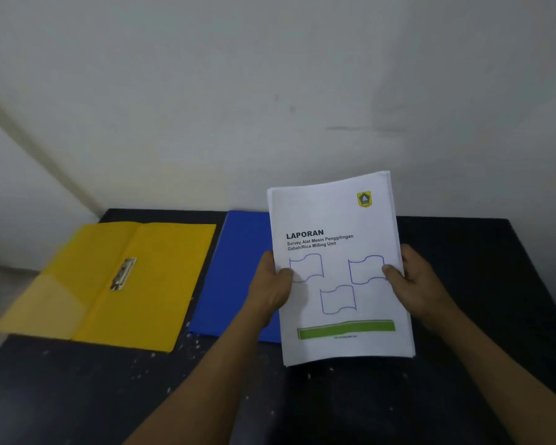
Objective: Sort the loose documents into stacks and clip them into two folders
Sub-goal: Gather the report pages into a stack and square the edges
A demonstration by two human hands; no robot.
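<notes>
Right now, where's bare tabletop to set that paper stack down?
Bare dark tabletop lies right of the white paper stack, out to the far right edge, and along the near edge below both folders. The left is crowded: the open yellow folder and closed blue folder lie side by side there.

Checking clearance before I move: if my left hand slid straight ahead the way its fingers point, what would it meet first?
The left hand already grips the paper stack, thumb on the cover, pointing right and away. Straight on, it would likely only press further into that stack; the blue folder lies below, though depth is unclear.
</notes>
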